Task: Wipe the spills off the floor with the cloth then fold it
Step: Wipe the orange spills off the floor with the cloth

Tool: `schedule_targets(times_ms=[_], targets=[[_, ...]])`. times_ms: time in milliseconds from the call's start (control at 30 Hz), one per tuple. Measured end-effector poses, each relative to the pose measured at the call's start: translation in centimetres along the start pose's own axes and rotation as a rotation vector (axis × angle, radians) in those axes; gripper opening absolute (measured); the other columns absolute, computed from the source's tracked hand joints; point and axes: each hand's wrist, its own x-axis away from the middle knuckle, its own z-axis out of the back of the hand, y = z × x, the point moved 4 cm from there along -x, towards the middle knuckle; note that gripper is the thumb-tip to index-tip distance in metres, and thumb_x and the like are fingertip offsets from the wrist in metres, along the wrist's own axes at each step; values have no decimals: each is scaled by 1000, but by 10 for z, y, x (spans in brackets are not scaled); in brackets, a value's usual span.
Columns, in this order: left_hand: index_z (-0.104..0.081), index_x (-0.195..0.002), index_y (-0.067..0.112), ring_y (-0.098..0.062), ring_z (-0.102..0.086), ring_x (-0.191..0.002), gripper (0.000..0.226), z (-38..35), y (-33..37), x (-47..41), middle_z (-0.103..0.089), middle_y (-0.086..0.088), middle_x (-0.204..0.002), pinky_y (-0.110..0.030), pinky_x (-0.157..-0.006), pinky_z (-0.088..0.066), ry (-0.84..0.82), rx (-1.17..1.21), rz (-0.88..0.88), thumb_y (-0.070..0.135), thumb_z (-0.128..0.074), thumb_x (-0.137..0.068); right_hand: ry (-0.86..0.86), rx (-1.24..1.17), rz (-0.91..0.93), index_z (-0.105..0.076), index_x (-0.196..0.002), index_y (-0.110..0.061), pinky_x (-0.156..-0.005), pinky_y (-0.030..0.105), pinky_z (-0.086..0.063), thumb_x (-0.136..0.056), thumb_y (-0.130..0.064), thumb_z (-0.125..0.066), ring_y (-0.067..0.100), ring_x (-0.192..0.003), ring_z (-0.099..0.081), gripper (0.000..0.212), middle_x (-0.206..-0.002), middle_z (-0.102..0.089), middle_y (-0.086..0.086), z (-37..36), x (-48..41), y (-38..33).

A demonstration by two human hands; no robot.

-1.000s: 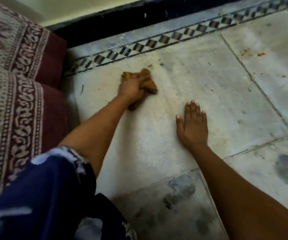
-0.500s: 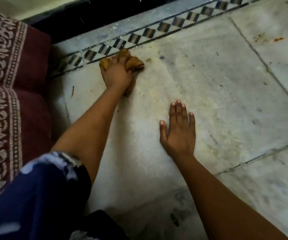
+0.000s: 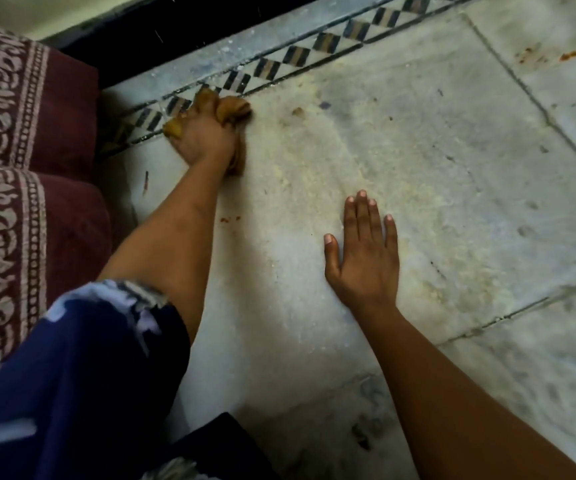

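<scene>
My left hand (image 3: 203, 140) is closed on a bunched mustard-yellow cloth (image 3: 232, 110) and presses it onto the pale marble floor (image 3: 435, 174), at the checkered border strip (image 3: 269, 69). Most of the cloth is hidden under the hand. My right hand (image 3: 366, 258) lies flat on the floor, fingers together, holding nothing. Small orange-red spill spots (image 3: 229, 219) lie beside my left forearm. More orange spots (image 3: 570, 56) sit at the far right. A brownish smear (image 3: 298, 111) is just right of the cloth.
Maroon patterned cushions (image 3: 20, 168) stand close on the left. A black skirting (image 3: 210, 26) runs along the wall behind the border strip. My blue patterned sleeve (image 3: 72, 375) fills the lower left. Dark stains (image 3: 362, 434) mark the near tile.
My left hand has pushed the cloth away from me and leftward, from the open tile up to the checkered border. My right hand stays flat on the floor.
</scene>
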Motion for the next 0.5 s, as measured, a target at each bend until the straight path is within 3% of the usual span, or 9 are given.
schedule_targets(times_ms=[67,133,267,400,500], targets=[[-35,-142,31,-37,-38,-127,56,-1,-2,29,-41,-12,-143,-54,-107,-26,27,-35,-52,43,-47,-88,6,2,-2,-21,-148,-8,-117,37,-3,-92,-43,-23,20,-144,-16,66,-156,-19,10,0,0,0],[-34,-142,31,-35,-35,-130,59,-10,11,76,-37,-12,-145,-56,-107,-25,1,-40,-215,40,-49,-86,4,5,-2,-22,-148,-8,-117,37,-4,-92,-44,-23,21,-144,-17,67,-156,-20,10,0,0,-1],[-27,-145,39,-30,-23,-141,62,-23,47,137,-24,-9,-155,-57,-111,-15,-83,-111,-517,55,-44,-87,-1,11,2,-23,-148,-8,-117,39,-5,-91,-45,-21,21,-144,-17,67,-156,-20,11,1,0,-1],[-28,-144,41,-26,-25,-141,59,-17,55,97,-25,-5,-155,-53,-110,-17,-157,-107,-554,53,-45,-89,-8,18,7,-21,-148,-8,-117,38,-3,-92,-45,-19,21,-145,-15,68,-156,-18,10,2,0,-1],[-38,-140,37,-31,-44,-126,53,-2,44,49,-41,-9,-143,-43,-99,-37,-122,-43,-419,43,-52,-89,-16,15,5,-19,-149,-9,-117,37,-1,-92,-45,-17,20,-145,-13,68,-157,-16,9,2,0,-1]])
